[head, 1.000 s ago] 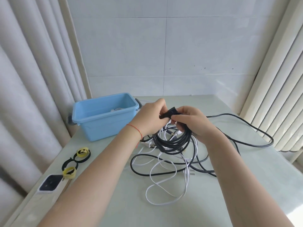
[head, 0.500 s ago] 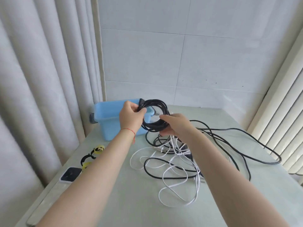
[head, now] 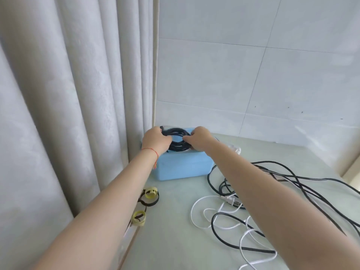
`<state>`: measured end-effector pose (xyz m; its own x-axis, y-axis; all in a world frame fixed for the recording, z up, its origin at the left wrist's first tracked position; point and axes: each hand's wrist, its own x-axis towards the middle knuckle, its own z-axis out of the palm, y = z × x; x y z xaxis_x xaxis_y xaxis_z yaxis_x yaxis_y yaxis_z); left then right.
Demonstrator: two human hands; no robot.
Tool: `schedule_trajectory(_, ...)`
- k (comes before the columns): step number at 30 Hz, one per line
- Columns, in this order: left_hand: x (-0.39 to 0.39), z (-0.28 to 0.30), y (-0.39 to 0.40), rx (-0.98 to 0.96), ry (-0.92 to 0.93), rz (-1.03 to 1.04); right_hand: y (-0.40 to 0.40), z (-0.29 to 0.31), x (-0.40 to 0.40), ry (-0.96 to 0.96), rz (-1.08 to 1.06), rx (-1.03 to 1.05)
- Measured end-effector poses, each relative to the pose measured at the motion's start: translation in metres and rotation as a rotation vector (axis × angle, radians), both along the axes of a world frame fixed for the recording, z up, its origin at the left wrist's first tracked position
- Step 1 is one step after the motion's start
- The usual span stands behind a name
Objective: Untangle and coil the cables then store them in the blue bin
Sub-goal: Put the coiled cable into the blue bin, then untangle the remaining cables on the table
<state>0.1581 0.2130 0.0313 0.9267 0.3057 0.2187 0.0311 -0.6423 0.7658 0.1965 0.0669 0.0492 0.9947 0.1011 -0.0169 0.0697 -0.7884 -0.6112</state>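
A coiled black cable is held flat over the open top of the blue bin, which stands at the table's far left by the curtain. My left hand grips the coil's left side, and my right hand grips its right side. Whether the coil touches the bin's inside is hidden. On the table to the right lie loose black cables tangled with a white cable.
Black and yellow strap loops lie near the table's left edge, with another yellow loop closer to me. A grey curtain hangs at the left and a tiled wall closes the back.
Both hands carried the coiled black cable up and left from above the tangle to over the blue bin. The view swung left with them.
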Motion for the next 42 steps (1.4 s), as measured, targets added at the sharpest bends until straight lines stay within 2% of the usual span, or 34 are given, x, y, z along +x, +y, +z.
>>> schedule_trajectory(1,0.001,-0.002,0.002,0.112,0.022,0.015,0.003,-0.001,0.000,-0.033,0.053,-0.150)
schedule_trajectory(3,0.003,-0.005,-0.002,0.366,0.073,-0.019,0.006,-0.005,-0.001,-0.039,0.140,-0.305)
schedule_trajectory(5,-0.001,-0.003,-0.008,0.597,0.124,-0.062,0.005,-0.008,-0.001,-0.047,0.198,-0.348)
schedule_trajectory(8,-0.005,0.001,-0.013,0.696,0.113,-0.071,-0.006,-0.007,-0.005,-0.043,0.191,-0.266)
schedule_trajectory(10,-0.008,0.003,-0.014,0.673,0.023,-0.058,-0.017,-0.003,-0.009,-0.072,0.135,-0.178)
schedule_trajectory(12,-0.009,0.002,-0.020,0.544,-0.104,-0.071,-0.031,0.002,-0.014,-0.138,0.085,-0.070)
schedule_trajectory(14,-0.018,0.001,-0.039,0.378,-0.251,-0.153,-0.050,0.004,-0.026,-0.231,0.029,-0.002)
schedule_trajectory(16,-0.032,0.003,-0.068,0.322,-0.311,-0.230,-0.075,0.004,-0.041,-0.289,-0.030,0.015)
schedule_trajectory(19,-0.049,0.007,-0.113,0.381,-0.207,-0.358,-0.115,0.000,-0.062,-0.218,-0.065,-0.090)
schedule_trajectory(23,-0.063,0.003,-0.166,0.604,0.167,-0.633,-0.168,-0.013,-0.093,0.084,0.049,-0.353)
schedule_trajectory(26,-0.077,-0.005,-0.193,0.730,0.396,-0.765,-0.197,-0.025,-0.116,0.122,0.089,-0.344)
schedule_trajectory(28,-0.084,-0.014,-0.204,0.739,0.391,-0.753,-0.211,-0.030,-0.131,0.144,0.144,-0.354)
schedule_trajectory(31,-0.091,-0.026,-0.214,0.691,0.328,-0.743,-0.222,-0.037,-0.146,0.185,0.245,-0.480)
schedule_trajectory(34,-0.093,-0.032,-0.222,0.512,0.327,-0.723,-0.222,-0.042,-0.155,0.069,0.246,-0.612)
schedule_trajectory(36,-0.096,-0.035,-0.226,0.458,0.247,-0.669,-0.225,-0.045,-0.156,-0.037,0.157,-0.508)
schedule_trajectory(39,-0.093,-0.039,-0.221,0.297,0.068,-0.465,-0.232,-0.040,-0.156,-0.060,0.063,-0.044)
schedule_trajectory(40,-0.092,-0.039,-0.219,0.244,0.010,-0.470,-0.232,-0.035,-0.157,-0.055,0.067,0.037)
schedule_trajectory(42,-0.091,-0.033,-0.218,0.234,-0.031,-0.589,-0.230,-0.024,-0.159,-0.095,0.073,0.057)
